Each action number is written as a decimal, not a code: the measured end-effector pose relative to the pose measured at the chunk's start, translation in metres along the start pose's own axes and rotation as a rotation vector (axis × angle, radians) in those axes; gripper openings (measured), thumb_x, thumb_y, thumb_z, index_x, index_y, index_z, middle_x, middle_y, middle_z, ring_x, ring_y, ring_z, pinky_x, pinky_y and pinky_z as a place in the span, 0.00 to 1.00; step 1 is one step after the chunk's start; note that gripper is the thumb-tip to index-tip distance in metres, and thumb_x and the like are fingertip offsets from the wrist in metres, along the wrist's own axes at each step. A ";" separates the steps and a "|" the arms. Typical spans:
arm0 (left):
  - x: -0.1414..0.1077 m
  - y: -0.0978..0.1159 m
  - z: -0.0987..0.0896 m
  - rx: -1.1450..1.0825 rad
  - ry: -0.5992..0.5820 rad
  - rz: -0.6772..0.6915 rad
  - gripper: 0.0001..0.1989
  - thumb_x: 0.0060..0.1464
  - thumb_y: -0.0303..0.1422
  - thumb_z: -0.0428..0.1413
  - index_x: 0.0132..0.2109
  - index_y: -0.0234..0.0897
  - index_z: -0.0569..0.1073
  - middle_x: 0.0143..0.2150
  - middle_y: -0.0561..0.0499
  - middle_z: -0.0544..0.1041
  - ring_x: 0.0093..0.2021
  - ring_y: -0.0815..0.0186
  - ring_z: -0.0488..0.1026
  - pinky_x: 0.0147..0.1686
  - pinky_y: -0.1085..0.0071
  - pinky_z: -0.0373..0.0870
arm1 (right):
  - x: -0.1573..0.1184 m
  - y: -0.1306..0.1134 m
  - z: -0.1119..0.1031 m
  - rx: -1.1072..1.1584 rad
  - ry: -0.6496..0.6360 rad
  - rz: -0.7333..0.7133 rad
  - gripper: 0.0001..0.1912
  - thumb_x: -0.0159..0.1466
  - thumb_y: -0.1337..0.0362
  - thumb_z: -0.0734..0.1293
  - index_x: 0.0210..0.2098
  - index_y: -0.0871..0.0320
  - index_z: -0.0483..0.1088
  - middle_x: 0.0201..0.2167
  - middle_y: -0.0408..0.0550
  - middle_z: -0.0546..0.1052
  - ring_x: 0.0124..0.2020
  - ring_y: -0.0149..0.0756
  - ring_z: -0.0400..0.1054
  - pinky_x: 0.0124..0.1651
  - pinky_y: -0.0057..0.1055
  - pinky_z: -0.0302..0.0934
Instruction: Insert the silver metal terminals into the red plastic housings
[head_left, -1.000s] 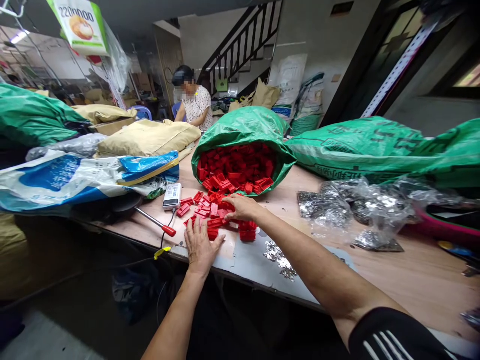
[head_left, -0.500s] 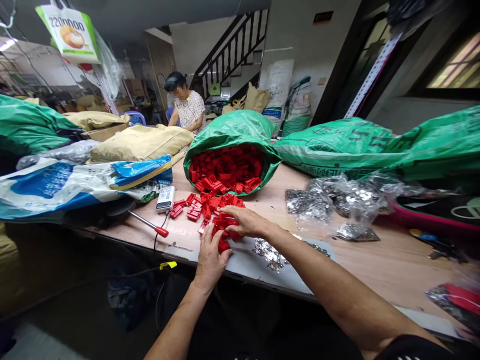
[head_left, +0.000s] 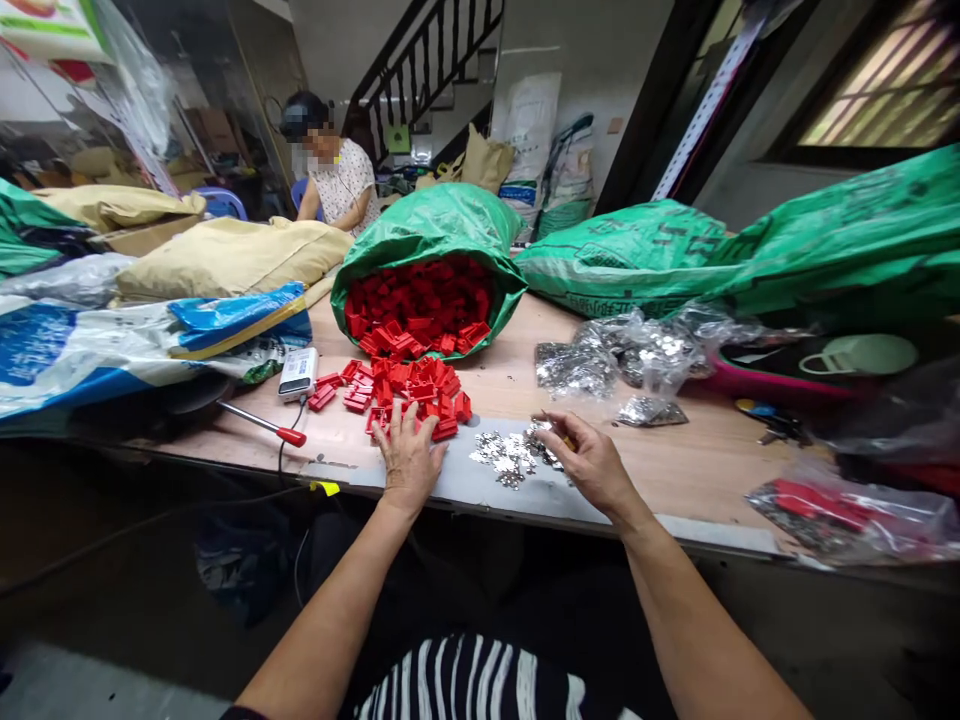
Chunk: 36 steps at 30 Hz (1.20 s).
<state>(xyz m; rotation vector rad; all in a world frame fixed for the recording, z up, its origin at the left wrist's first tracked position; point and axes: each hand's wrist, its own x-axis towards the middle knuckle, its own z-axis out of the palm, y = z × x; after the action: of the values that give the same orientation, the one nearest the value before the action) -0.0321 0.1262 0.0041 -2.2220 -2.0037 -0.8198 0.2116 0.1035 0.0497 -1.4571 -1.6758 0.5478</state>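
Note:
Red plastic pieces [head_left: 416, 385] lie heaped on the table in front of an open green sack [head_left: 431, 225] full of more of them. At the near edge of this heap rests my left hand [head_left: 409, 458], its fingers spread against the pieces. Small shiny metal pieces [head_left: 510, 455] are scattered on a grey sheet [head_left: 457, 478] to the right. Over their right side is my right hand [head_left: 592, 462], thumb and fingers pinched together; what they hold is too small to name.
Clear bags of metal parts [head_left: 577, 368] lie right of the sack. A red-handled lever [head_left: 291, 436] and a white device [head_left: 298, 375] are at the left. Green sacks [head_left: 630, 255] stretch along the back right. Across the table sits a person [head_left: 345, 185].
My right hand has left the red pieces and moved right to the metal pieces, its fingers now pinched. My left hand stays at the red heap. The whole view has shifted.

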 end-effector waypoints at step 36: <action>-0.088 0.040 -0.048 -1.868 -0.765 -0.710 0.10 0.50 0.31 0.63 0.33 0.34 0.67 0.38 0.49 0.75 0.40 0.62 0.77 0.39 0.73 0.72 | -0.068 0.048 -0.030 -0.467 -0.033 0.057 0.04 0.62 0.64 0.62 0.35 0.54 0.69 0.36 0.46 0.73 0.38 0.38 0.69 0.43 0.33 0.62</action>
<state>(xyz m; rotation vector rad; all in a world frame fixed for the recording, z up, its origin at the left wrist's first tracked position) -0.0142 0.0216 0.0220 -2.2342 -2.8374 -3.5422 0.2628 0.0440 0.0091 -1.8355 -1.8752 0.2146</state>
